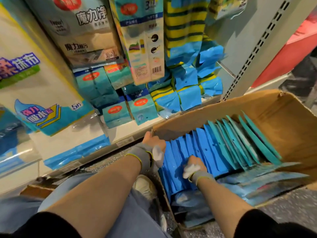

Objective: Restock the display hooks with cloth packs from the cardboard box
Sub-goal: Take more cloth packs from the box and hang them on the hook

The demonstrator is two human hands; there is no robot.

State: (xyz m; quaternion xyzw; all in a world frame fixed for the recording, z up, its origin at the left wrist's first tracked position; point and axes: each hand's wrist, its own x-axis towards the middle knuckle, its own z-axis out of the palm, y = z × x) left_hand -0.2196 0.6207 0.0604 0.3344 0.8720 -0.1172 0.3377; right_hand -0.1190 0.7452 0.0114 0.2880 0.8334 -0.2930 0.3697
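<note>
An open cardboard box point(281, 117) stands on the floor at the right, packed with a row of blue and teal cloth packs point(223, 145) standing on edge. My left hand point(154, 140) grips the box's near-left corner at the rim. My right hand point(193, 165) is down among the blue packs, fingers curled round the tops of a few. Both hands wear grey gloves with pale fingers. On the display above, hanging cloth packs point(142, 40) fill the hooks; the hooks themselves are hidden behind the packs.
Teal and blue packs point(116, 112) lie stacked on the white bottom shelf point(96, 134). Striped yellow-green packs point(185, 24) hang at the upper right beside a perforated metal upright point(253, 50). My knee and a white shoe point(145, 186) sit left of the box.
</note>
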